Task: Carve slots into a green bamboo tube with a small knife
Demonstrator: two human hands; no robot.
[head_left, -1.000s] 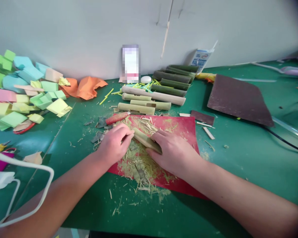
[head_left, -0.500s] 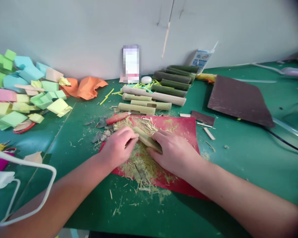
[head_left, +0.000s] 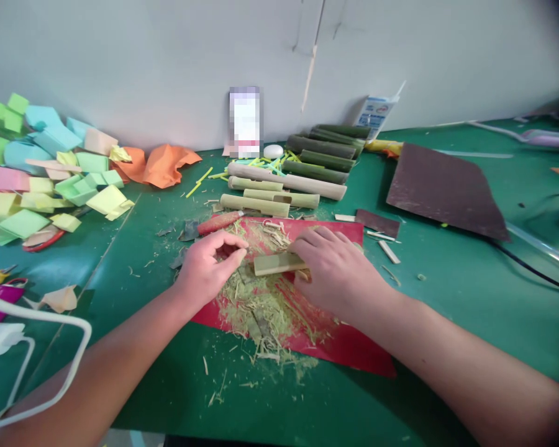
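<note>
My right hand grips a short pale bamboo piece, held level over a red mat. My left hand is just left of the piece's free end, thumb and fingers pinched together; what they hold, if anything, is too small to make out. A heap of greenish bamboo shavings lies on the mat below both hands. A red-handled knife rests just beyond my left hand at the mat's far corner.
Peeled and green bamboo sections are stacked behind the mat. Brown sandpaper sheets lie to the right, coloured folded papers to the far left, scissors and a white cable at the near left. A wall stands behind.
My right hand has turned the bamboo piece from slanted to level and shifted a little away. My left hand has come off the piece's end and now pinches beside it.
</note>
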